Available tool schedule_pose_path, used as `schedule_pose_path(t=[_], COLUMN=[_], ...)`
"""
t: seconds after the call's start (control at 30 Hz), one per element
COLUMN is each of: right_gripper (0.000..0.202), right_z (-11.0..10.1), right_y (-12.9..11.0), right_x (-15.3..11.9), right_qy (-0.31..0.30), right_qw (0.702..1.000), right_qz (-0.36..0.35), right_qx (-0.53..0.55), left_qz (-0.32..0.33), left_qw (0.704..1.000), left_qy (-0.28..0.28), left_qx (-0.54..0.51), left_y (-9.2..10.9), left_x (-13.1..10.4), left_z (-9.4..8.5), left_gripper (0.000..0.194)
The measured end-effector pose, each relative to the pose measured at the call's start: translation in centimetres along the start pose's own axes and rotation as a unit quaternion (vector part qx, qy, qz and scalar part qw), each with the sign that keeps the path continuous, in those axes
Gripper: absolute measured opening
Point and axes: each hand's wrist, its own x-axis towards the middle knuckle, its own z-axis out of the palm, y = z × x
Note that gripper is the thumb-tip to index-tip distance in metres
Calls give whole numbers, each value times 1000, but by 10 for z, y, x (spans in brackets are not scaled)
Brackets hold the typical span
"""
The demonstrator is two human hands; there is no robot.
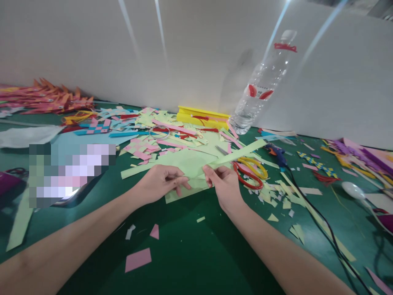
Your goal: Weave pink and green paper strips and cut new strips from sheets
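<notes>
Pale green paper (192, 162) lies in front of me, partly beneath both hands. My right hand (224, 182) pinches a light green paper strip (245, 150) that slants up to the right. My left hand (167, 182) rests by the paper's left side with its fingers bent and somewhat apart, and nothing shows in its grasp. Another green strip (135, 171) reaches out leftward from behind that hand. Just right of my right hand lie scissors (250, 176) with red and yellow handles, their blades pointing up-left under the strip.
Paper scraps (144, 149) and a yellow folded piece (202, 118) lie behind. A water bottle (258, 90) leans on the wall. At the right are a blue glue gun (278, 155) with a black cable and a white spoon (354, 190). A blurred-out phone (73, 174) is at left.
</notes>
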Motion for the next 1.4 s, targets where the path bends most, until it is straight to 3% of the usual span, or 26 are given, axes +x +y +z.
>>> schedule_pose_path(t=[0.27, 0.47, 1.03, 1.4], right_gripper=[31, 30, 39, 30], right_z=[-8, -9, -6, -17], right_y=[1, -1, 0, -4], right_x=[9, 12, 8, 21], right_qy=[26, 39, 44, 71], right_qw=[998, 995, 995, 990], right_qz=[-30, -14, -3, -29], right_qx=[54, 95, 92, 119], left_qz=[-3, -7, -5, -6], left_qw=[1000, 1000, 999, 998], left_qy=[6, 3, -4, 10], left_qx=[16, 24, 39, 61], left_y=[-2, -5, -1, -4], left_x=[-1, 0, 0, 1], left_z=[-3, -3, -2, -8], left_gripper=[28, 28, 28, 26])
